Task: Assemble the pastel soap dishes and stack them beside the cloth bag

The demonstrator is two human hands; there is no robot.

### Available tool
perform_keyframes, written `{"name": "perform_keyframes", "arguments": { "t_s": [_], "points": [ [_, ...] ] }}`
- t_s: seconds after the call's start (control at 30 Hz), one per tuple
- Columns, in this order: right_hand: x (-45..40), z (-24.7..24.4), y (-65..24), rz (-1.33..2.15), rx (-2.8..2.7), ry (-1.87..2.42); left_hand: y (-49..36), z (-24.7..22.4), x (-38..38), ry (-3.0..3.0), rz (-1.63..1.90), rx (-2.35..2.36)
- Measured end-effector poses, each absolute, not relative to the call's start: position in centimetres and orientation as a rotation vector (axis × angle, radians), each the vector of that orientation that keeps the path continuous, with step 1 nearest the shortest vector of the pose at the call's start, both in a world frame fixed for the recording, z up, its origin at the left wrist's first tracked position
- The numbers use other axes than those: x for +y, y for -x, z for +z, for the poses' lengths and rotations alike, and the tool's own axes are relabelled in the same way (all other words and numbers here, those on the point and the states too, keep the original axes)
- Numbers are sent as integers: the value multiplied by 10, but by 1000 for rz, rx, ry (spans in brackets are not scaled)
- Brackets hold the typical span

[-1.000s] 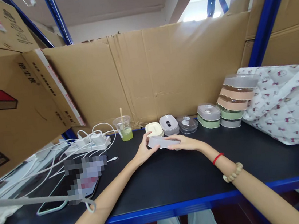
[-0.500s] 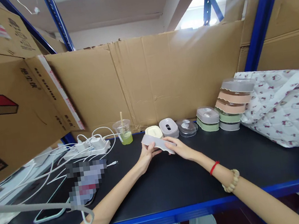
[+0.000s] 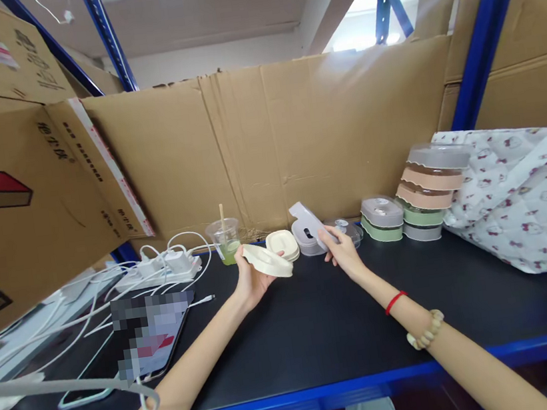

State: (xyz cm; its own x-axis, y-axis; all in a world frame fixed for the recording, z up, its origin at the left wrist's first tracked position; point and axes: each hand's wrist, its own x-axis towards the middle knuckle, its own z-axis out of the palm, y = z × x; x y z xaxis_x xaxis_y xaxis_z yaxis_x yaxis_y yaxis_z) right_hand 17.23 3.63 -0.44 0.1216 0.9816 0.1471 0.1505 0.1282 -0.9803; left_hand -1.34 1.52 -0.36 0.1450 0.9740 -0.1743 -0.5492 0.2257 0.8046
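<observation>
My left hand (image 3: 253,283) grips a cream oval piece (image 3: 268,261), tilted above the dark table. A thin greyish-lilac piece (image 3: 312,221) is pinched in my right hand (image 3: 341,251), one end pointing up and to the left. Behind the hands sit a cream square container (image 3: 283,244) and a lilac container (image 3: 307,237) with a dark oval opening, the latter partly covered by the thin piece. To their right lies a clear lid-like piece (image 3: 350,230), partly hidden by my right hand.
A cup of green drink (image 3: 228,241) stands behind my left hand. Power strips (image 3: 180,264) with white cables and phones (image 3: 154,335) lie left. On the right are a short stack (image 3: 381,219), a taller coloured stack (image 3: 429,184) and a patterned bag (image 3: 518,193).
My hands have moved apart. The lilac piece has come off to the right and up in my right hand, and the cream piece now shows in my left hand.
</observation>
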Motion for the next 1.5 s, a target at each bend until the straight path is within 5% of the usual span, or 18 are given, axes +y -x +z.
{"name": "perform_keyframes", "arguments": {
  "t_s": [0.3,0.6,0.87,1.5],
  "points": [
    [71,-40,-186,381,-1375,1308,20,6,26,-488,1330,883],
    [78,-49,-179,462,-1475,1249,25,-17,36,-956,1202,1005],
    [71,-43,-176,504,-1580,1197,23,-15,42,-787,1361,1092],
    [55,-31,-172,220,-1654,1435,35,-45,54,-1516,1214,1487]
  ]
}}
